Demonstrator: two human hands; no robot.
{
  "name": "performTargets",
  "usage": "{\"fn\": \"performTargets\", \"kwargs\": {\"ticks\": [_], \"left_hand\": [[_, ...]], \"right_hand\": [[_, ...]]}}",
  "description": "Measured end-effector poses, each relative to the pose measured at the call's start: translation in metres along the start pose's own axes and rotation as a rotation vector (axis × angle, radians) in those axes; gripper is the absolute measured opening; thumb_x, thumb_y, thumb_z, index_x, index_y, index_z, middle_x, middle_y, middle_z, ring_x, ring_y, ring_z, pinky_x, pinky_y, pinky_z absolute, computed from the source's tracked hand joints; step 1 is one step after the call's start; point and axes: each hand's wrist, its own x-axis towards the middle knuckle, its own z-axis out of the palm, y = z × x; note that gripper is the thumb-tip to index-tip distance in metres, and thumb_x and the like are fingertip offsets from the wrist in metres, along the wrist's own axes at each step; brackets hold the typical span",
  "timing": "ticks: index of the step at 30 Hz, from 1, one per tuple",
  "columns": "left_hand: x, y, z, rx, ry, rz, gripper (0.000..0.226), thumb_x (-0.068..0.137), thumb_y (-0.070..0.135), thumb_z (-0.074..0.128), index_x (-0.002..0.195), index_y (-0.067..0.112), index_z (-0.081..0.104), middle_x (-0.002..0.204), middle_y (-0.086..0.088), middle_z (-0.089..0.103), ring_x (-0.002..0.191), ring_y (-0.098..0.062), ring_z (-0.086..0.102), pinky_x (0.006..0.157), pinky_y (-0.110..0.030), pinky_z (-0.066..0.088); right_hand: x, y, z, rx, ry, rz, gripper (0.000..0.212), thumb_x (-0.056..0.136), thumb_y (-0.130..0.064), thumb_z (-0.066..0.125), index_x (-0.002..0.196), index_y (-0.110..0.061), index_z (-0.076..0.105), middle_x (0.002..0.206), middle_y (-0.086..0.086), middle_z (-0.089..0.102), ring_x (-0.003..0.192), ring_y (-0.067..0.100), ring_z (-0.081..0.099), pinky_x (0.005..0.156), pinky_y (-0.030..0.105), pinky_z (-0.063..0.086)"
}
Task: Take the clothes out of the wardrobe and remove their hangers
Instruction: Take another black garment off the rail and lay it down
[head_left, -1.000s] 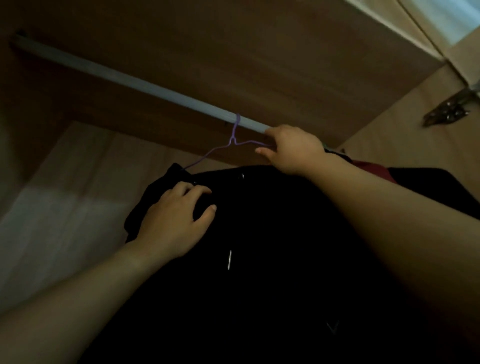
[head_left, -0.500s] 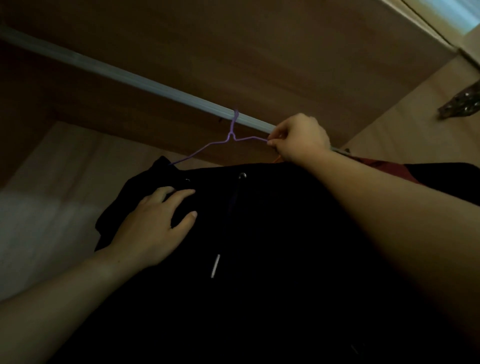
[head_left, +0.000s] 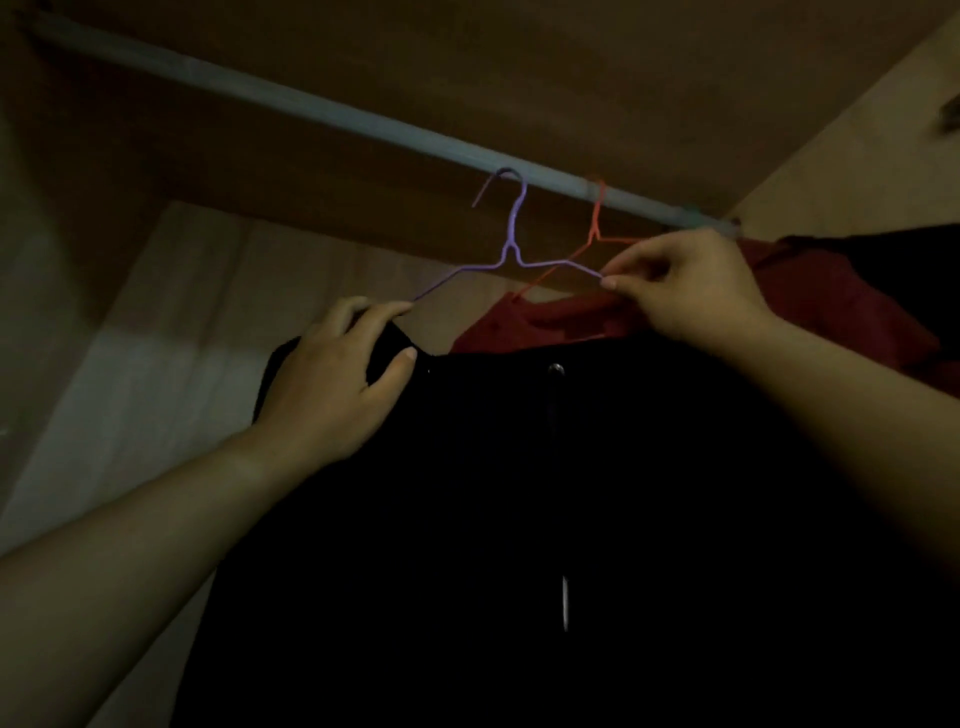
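A black garment (head_left: 597, 493) with a drawstring hangs on a purple wire hanger (head_left: 511, 244), whose hook is clear of the grey wardrobe rail (head_left: 322, 111). My right hand (head_left: 685, 288) pinches the hanger's right arm. My left hand (head_left: 332, 384) grips the garment's left shoulder, where the hanger's left arm enters the cloth. Behind it a red garment (head_left: 810, 306) hangs on an orange hanger (head_left: 597, 228) that is hooked over the rail.
The wardrobe's brown top panel (head_left: 519, 62) lies close above the rail. A pale back wall (head_left: 171, 332) stands on the left, a light side panel (head_left: 857, 145) on the right. More dark cloth (head_left: 914, 260) hangs at far right.
The purple hanger's hook has come off the rail and moved left. My left hand has slid up to the garment's shoulder. The orange hanger and red garment have come into sight.
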Motion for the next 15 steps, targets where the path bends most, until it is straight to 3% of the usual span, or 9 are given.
{"fn": "performTargets", "kwargs": {"ticks": [4, 6, 10, 12, 15], "left_hand": [[-0.053, -0.003, -0.006, 0.174, -0.05, 0.042, 0.062, 0.083, 0.058, 0.031, 0.138, 0.029, 0.036, 0.139, -0.002, 0.038, 0.124, -0.023, 0.041, 0.096, -0.04, 0.037], [-0.087, -0.002, -0.01, 0.219, -0.125, 0.075, 0.065, 0.083, 0.063, 0.029, 0.137, 0.029, 0.036, 0.129, -0.002, 0.048, 0.114, -0.023, 0.049, 0.088, -0.043, 0.043], [-0.158, 0.007, -0.016, -0.031, -0.277, 0.08, 0.046, 0.087, 0.058, 0.032, 0.108, 0.028, 0.059, 0.094, 0.007, 0.065, 0.08, -0.013, 0.061, 0.065, -0.036, 0.051], [-0.197, 0.014, -0.015, -0.139, -0.263, 0.037, 0.033, 0.089, 0.051, 0.036, 0.095, 0.032, 0.062, 0.087, 0.013, 0.068, 0.075, -0.007, 0.062, 0.064, -0.031, 0.05], [-0.257, 0.036, -0.013, -0.284, -0.287, -0.052, 0.032, 0.087, 0.046, 0.043, 0.087, 0.029, 0.07, 0.085, 0.022, 0.063, 0.079, 0.0, 0.058, 0.064, -0.011, 0.041]], "right_hand": [[-0.078, -0.004, -0.002, 0.089, -0.015, -0.054, 0.009, 0.079, -0.028, 0.072, 0.078, -0.036, 0.069, 0.073, -0.014, 0.067, 0.064, 0.001, 0.057, 0.069, 0.023, 0.047], [-0.12, -0.008, -0.005, 0.138, -0.032, -0.052, 0.01, 0.077, -0.027, 0.073, 0.078, -0.036, 0.069, 0.072, -0.017, 0.067, 0.059, 0.001, 0.056, 0.062, 0.017, 0.044], [-0.208, -0.009, -0.007, 0.17, -0.153, 0.026, 0.008, 0.075, -0.03, 0.072, 0.081, -0.036, 0.071, 0.076, -0.015, 0.07, 0.069, 0.005, 0.064, 0.069, 0.024, 0.05], [-0.252, -0.01, -0.01, 0.187, -0.218, 0.068, 0.011, 0.075, -0.028, 0.072, 0.084, -0.035, 0.071, 0.077, -0.015, 0.071, 0.073, 0.002, 0.065, 0.071, 0.024, 0.051], [-0.315, -0.017, -0.022, 0.198, -0.29, 0.172, 0.015, 0.077, -0.02, 0.071, 0.086, -0.032, 0.071, 0.08, -0.014, 0.071, 0.077, -0.002, 0.065, 0.073, 0.017, 0.051]]}}
